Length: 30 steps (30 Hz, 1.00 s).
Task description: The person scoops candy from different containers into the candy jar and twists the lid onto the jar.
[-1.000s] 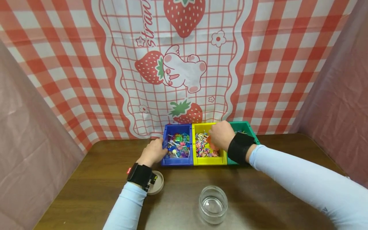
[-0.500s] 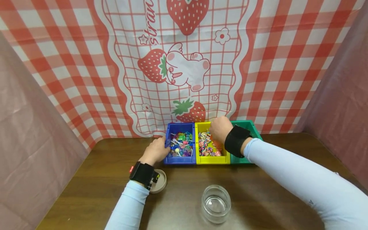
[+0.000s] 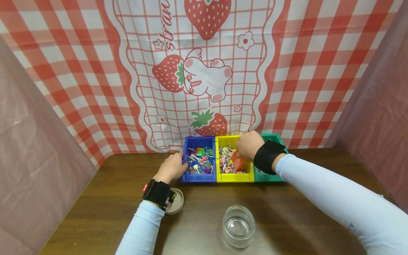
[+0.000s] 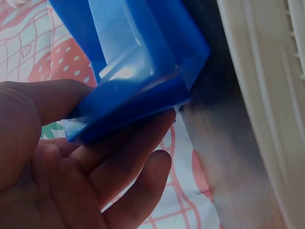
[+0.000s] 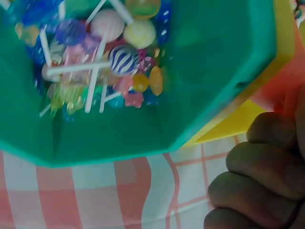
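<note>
My left hand (image 3: 171, 167) grips the left wall of the blue bin (image 3: 199, 178), thumb on one side and fingers beneath the rim in the left wrist view. Colourful lollipop-like pieces (image 3: 200, 161) lie in that bin. Over the yellow bin (image 3: 236, 178), my right hand (image 3: 250, 145) holds an orange scoop (image 3: 238, 163) by its upper end, fingers curled. Its lower part is down among small striped lollipops (image 3: 224, 164). The right forearm partly covers the green bin (image 3: 271, 178); the right wrist view shows mixed beads and sticks (image 5: 100, 62) inside it.
A glass jar (image 3: 238, 226) without a lid stands upright near the front of the wooden table (image 3: 105, 209). A pale round lid (image 3: 176, 203) lies beside the left wrist. Behind the bins hangs a checked strawberry cloth (image 3: 204, 78).
Over the last half second the right hand has shifted slightly right and down, and more of the orange scoop shows in the yellow bin. The left hand keeps its grip on the blue bin.
</note>
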Each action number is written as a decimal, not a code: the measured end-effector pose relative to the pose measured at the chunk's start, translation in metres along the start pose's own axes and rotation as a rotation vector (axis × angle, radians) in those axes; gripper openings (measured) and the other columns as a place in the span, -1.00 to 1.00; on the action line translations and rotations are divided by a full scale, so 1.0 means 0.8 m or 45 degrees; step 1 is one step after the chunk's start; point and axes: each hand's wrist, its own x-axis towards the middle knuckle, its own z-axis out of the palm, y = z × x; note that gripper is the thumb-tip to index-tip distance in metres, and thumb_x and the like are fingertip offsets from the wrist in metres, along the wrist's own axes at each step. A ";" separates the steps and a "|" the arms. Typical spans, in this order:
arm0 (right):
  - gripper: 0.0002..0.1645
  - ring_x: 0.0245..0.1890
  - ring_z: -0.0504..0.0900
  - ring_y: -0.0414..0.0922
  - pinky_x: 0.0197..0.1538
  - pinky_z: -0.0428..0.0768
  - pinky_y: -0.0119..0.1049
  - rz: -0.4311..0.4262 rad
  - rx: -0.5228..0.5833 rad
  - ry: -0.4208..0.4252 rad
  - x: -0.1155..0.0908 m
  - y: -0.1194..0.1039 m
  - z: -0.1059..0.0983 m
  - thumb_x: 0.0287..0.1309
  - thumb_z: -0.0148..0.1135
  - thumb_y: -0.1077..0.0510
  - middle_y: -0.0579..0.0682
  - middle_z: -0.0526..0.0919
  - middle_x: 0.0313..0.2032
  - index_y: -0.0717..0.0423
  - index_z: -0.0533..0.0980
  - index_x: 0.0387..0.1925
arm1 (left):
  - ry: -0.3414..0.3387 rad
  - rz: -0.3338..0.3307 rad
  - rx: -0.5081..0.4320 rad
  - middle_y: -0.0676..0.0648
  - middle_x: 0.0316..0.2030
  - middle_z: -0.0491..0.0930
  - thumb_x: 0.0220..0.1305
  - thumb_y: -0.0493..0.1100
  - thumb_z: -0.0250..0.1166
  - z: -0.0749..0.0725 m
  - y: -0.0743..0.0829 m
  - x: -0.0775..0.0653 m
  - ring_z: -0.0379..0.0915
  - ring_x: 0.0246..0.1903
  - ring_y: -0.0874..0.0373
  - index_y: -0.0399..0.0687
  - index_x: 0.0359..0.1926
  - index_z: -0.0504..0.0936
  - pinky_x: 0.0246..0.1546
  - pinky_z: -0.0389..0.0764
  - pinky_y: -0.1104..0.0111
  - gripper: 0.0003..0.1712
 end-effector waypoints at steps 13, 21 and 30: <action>-0.42 -0.73 0.40 -0.08 -0.61 0.37 -0.21 0.229 0.300 -0.199 -0.003 -0.010 0.009 0.23 0.21 -0.16 -0.11 0.27 -0.78 -0.02 0.41 -0.83 | -0.017 0.007 0.006 -0.29 0.03 0.60 0.32 -0.12 0.24 0.000 0.002 0.000 0.55 0.01 -0.23 -0.27 0.14 0.53 -0.05 0.53 -0.13 -0.56; -0.35 -0.68 0.45 -0.06 -0.57 0.45 -0.19 0.347 0.356 -0.230 -0.006 -0.026 0.004 0.29 0.19 -0.25 -0.08 0.36 -0.76 0.01 0.47 -0.82 | -0.007 0.000 0.033 -0.29 0.02 0.60 0.32 -0.13 0.23 -0.001 0.003 -0.001 0.55 0.00 -0.22 -0.29 0.12 0.52 -0.05 0.53 -0.12 -0.57; -0.33 -0.75 0.32 -0.11 -0.64 0.33 -0.25 0.347 0.341 -0.109 -0.003 -0.038 0.009 0.34 0.15 -0.15 -0.11 0.19 -0.80 0.01 0.42 -0.87 | 0.005 0.026 0.043 -0.29 -0.01 0.61 0.31 -0.13 0.22 0.000 0.004 -0.001 0.56 -0.02 -0.21 -0.29 0.10 0.53 -0.06 0.54 -0.10 -0.58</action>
